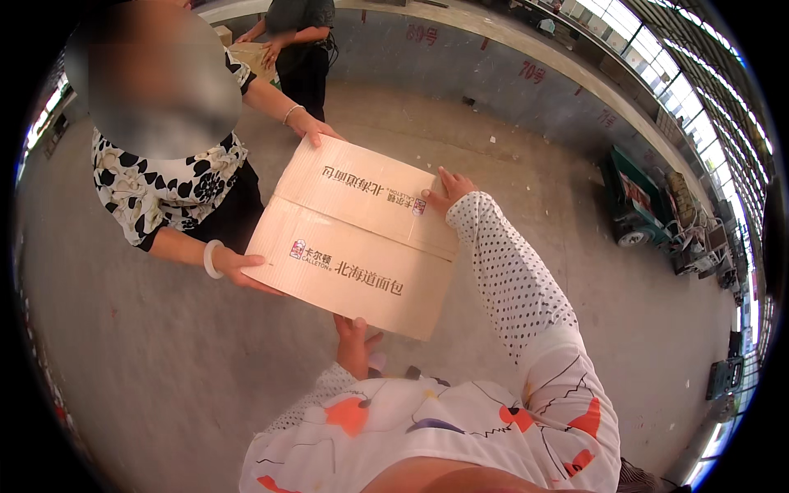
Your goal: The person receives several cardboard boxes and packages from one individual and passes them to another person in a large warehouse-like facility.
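Note:
A closed cardboard box [357,237] with printed writing is held up in front of me, above the floor. My right hand [452,192] grips its far right edge, with the thumb on the top. My left hand [357,346] is at the near edge; the thumb rests against the rim and the other fingers are partly hidden. Another person, in a black and white patterned top [179,191], stands at the left and has both hands on the box's left side, one at the far corner and one at the near corner.
Behind, a second person [302,55] in dark clothes handles another cardboard box [256,58]. A low grey concrete wall [382,46] with painted red marks curves along the back. A green cargo tricycle [635,197] stands on the concrete floor [555,203] at the right.

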A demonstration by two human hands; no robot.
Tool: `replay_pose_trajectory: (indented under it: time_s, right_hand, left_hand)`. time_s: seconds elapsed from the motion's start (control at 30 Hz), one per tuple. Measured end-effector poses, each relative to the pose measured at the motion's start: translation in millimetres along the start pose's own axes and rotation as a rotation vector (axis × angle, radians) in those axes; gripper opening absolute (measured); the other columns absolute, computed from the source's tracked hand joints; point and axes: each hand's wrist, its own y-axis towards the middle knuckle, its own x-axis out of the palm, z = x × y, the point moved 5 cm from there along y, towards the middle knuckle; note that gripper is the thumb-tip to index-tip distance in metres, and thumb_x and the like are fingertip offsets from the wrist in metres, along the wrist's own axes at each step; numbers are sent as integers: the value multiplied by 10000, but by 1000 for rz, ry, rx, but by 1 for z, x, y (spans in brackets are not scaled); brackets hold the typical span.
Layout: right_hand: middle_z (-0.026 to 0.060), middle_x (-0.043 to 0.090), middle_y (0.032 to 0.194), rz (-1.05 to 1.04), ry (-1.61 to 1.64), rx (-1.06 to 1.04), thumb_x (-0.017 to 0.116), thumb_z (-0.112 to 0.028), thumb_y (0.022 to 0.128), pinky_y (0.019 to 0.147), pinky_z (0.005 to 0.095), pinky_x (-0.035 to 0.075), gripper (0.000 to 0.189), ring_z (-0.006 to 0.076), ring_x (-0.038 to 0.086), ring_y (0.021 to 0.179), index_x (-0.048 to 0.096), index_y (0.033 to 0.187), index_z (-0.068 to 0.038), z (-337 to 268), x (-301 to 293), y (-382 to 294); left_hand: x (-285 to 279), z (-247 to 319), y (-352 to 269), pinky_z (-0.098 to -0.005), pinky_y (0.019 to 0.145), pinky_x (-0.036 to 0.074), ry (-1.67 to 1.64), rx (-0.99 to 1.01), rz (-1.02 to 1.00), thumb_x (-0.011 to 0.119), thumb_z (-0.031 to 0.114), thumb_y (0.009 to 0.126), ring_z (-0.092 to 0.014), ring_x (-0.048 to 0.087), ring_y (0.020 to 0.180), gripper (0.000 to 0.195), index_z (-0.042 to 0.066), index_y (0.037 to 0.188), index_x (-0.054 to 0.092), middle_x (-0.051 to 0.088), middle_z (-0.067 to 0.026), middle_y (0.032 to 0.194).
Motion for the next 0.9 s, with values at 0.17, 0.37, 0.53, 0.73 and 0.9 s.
replay_pose_trajectory:
  time_s: [0.17, 0.37, 0.53, 0.73, 0.9]
  right_hand:
    - [148, 475, 1227, -55, 123, -44, 506, -542, 809, 986, 372, 380, 702, 283, 442, 1189, 401, 1335, -89, 21, 11, -48]
    - [163, 501, 1112, -54, 264, -129, 461, -620, 820, 930, 397, 407, 681, 288, 483, 1096, 590, 1152, -39, 55, 23, -105]
    - [170, 542, 1181, -54, 643, 38, 563, -521, 814, 964, 367, 395, 612, 271, 503, 1130, 530, 1237, -81, 116, 59, -174]
    - [128, 558, 1217, 36, 1044, 317, 619, -439, 808, 983, 340, 383, 606, 256, 527, 1128, 470, 1299, -116, 207, 90, -333]
    - [125, 578, 1185, 281, 1346, 490, 609, -398, 822, 949, 326, 404, 571, 216, 534, 1106, 471, 1301, -119, 263, 133, -513]
  left_hand:
    - [-21, -20, -2, -392, 911, 421, -88, -9, 171, 551, 407, 849, -210, 446, 1154, 666, 154, 1367, 219, 402, -67, 1290]
    - [-33, -38, -20, -376, 862, 452, -39, 36, 236, 579, 365, 838, -206, 489, 1102, 628, 129, 1343, 291, 449, -56, 1257]
    - [-20, -53, -42, -363, 853, 452, 26, -5, 100, 579, 337, 847, -227, 543, 1019, 567, 57, 1296, 375, 516, -99, 1179]
    - [21, -100, -76, -343, 830, 476, 313, 0, -164, 551, 286, 873, -222, 549, 1026, 522, -23, 1268, 407, 519, -117, 1194]
    - [78, -139, -131, -342, 822, 488, 465, -85, -478, 554, 221, 868, -235, 557, 1001, 503, -7, 1278, 373, 525, -137, 1162]
